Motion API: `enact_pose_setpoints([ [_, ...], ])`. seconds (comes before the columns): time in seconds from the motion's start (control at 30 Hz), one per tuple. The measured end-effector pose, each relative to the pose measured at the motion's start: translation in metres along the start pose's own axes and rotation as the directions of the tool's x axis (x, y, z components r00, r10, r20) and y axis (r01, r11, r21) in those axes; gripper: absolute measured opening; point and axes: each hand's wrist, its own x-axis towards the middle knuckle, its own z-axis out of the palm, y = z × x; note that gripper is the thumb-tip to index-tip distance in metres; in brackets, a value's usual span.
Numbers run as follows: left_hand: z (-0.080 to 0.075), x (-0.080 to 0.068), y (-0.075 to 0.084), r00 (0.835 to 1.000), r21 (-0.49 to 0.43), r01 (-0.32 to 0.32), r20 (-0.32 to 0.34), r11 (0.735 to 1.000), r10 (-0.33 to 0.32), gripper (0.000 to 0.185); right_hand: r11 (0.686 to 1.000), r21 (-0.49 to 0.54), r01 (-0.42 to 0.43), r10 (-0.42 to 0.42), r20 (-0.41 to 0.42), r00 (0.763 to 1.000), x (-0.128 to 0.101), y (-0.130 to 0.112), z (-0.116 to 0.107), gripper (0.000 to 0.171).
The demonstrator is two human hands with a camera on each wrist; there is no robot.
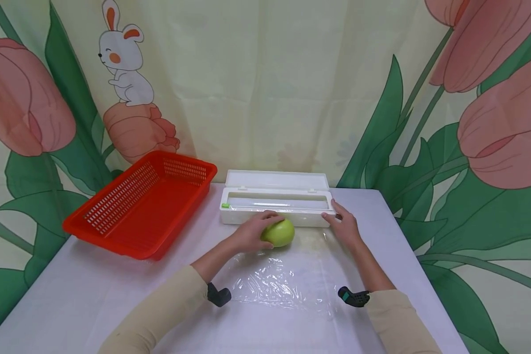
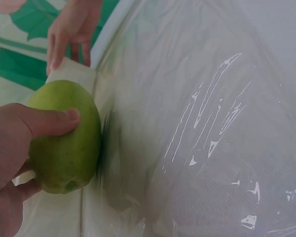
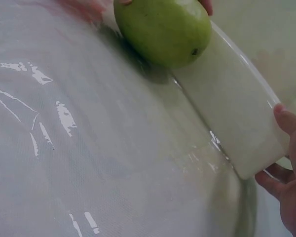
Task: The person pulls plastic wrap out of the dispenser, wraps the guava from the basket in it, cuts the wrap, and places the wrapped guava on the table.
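My left hand (image 1: 253, 232) holds a smooth green fruit (image 1: 280, 233), rounded with a small dimple at one end. In the left wrist view the thumb (image 2: 54, 122) lies across the fruit's side. The fruit is over the clear cling film (image 1: 279, 280), close in front of a white cling film dispenser (image 1: 274, 219). My right hand (image 1: 344, 226) grips the dispenser's right end, thumb and fingers on either side of its corner. The dispenser's lid (image 1: 276, 179) stands raised at the back. Film stretches from the dispenser toward me, flat with shiny wrinkles.
A red plastic basket (image 1: 159, 246) with slotted sides stands on the left of the white-covered table (image 1: 115, 290). Behind the table hangs a curtain (image 1: 256, 88) printed with tulips and a rabbit. A small green slider (image 1: 225, 205) is at the dispenser's left end.
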Motion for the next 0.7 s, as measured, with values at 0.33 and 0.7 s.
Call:
enact_pose_setpoints([
  [0.33, 0.004, 0.002, 0.002, 1.0, 0.039, 0.007, -0.011, 0.999, -0.006, 0.08, 1.0, -0.011, -0.017, 0.017, -0.002, 1.0, -0.003, -0.004, 0.0, 0.073],
  [0.7, 0.001, -0.002, 0.002, 0.997, 0.067, 0.04, -0.064, 0.997, -0.036, 0.067, 0.996, -0.051, -0.07, 0.069, -0.015, 0.997, -0.012, -0.011, -0.003, 0.07],
])
